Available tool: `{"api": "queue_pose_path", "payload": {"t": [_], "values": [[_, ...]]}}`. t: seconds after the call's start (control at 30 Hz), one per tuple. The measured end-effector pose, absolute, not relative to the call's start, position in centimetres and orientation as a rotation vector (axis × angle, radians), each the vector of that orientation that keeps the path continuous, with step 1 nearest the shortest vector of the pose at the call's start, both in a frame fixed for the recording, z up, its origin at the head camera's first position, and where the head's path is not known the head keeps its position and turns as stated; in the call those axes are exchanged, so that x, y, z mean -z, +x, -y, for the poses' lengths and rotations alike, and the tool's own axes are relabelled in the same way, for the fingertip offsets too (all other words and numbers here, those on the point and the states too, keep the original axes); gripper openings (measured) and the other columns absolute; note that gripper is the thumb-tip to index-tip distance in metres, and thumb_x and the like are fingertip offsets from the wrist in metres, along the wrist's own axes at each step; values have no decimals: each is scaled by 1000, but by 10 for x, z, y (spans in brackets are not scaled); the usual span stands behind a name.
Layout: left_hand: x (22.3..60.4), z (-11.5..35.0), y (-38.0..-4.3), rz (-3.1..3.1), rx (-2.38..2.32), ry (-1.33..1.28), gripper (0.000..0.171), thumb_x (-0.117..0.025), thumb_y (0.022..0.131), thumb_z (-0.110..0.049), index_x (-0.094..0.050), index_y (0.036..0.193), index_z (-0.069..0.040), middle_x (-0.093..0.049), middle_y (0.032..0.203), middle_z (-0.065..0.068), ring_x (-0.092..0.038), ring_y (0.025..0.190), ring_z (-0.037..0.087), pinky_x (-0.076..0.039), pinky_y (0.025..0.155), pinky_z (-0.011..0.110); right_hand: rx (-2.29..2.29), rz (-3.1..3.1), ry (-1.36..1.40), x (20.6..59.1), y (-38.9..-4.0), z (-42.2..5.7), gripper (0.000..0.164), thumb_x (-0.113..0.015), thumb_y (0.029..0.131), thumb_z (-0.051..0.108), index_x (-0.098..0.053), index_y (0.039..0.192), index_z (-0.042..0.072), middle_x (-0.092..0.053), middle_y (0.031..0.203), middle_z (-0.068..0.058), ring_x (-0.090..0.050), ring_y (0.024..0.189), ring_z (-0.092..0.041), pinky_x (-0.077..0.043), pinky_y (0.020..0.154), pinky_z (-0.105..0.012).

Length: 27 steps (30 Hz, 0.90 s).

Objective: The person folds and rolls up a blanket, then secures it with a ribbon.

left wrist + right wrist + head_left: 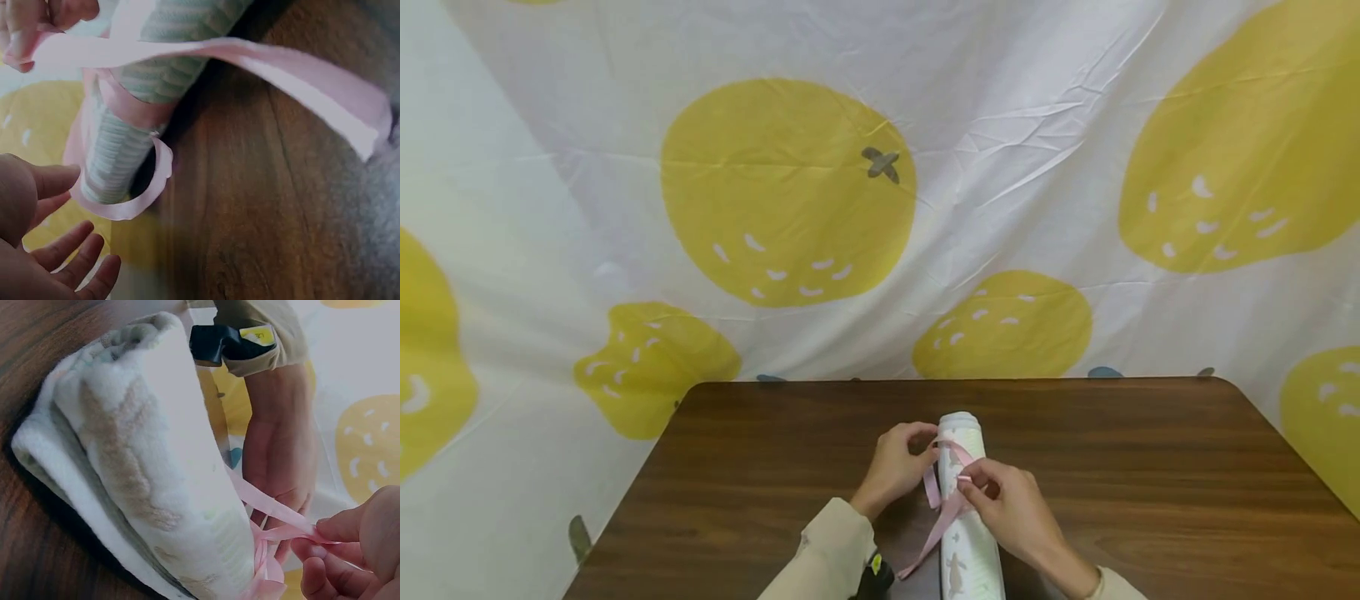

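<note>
A rolled-up soft blanket (973, 550), white with brownish animal prints, lies lengthwise on the table. Pink ribbon (936, 533) is wrapped around the roll, and a loose tail hangs off its left side. Between thumb and fingertips my right hand (1015, 510) pinches a stretch of the ribbon (275, 512) above the roll. My left hand (895, 462) is at the far left side of the roll. In the left wrist view its fingers (69, 253) are spread apart, beside a ribbon loop (164, 165) around the roll's end, with nothing gripped.
The brown wood-grain table (1150, 467) extends on both sides of the roll. Behind its far edge hangs a white cloth (1000, 167) with large yellow fruit prints. A black strapped device (209, 345) with a yellow label sits at the left sleeve.
</note>
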State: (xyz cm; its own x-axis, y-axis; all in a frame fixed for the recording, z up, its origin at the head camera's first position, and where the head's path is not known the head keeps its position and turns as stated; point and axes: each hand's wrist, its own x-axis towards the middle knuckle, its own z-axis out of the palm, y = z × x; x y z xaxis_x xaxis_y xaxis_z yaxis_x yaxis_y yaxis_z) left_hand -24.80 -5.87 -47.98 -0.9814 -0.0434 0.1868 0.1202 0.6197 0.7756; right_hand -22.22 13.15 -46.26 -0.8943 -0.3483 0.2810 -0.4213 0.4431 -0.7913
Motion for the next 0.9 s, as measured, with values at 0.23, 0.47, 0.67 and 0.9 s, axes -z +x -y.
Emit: {"api": "queue_pose_path", "payload": {"t": [0.23,0.47,0.67,0.9], "values": [[485,60,-250,2653,1236,-69,12,-73,86,-11,-78,97,-11,-74,99,2,-66,98,23,-52,87,37,-1491,2615,702,462,-225,-131,7,-76,85,8,-72,82,13,-67,71,9,-56,62,-1,-47,58,-21],[482,65,-247,2674,1308,-20,7,-69,91,-13,-75,87,-13,-71,87,-2,-63,84,16,-49,74,31,-1506,2618,677,461,-227,-129,13,-77,83,5,-71,79,16,-68,71,9,-62,66,-4,-50,60,-21],[466,77,-234,2757,1429,-26,6,-66,91,-12,-70,88,-9,-68,77,3,-56,65,11,-46,56,26,-1573,2618,680,461,-228,-127,10,-76,83,2,-70,81,10,-70,72,2,-63,59,-8,-51,50,-23],[445,89,-217,2823,1455,-99,9,-65,92,-12,-73,89,-10,-71,79,10,-57,57,10,-48,56,25,-1585,2599,708,464,-231,-124,10,-74,84,0,-68,81,9,-68,68,0,-57,48,-5,-47,43,-23]]}}
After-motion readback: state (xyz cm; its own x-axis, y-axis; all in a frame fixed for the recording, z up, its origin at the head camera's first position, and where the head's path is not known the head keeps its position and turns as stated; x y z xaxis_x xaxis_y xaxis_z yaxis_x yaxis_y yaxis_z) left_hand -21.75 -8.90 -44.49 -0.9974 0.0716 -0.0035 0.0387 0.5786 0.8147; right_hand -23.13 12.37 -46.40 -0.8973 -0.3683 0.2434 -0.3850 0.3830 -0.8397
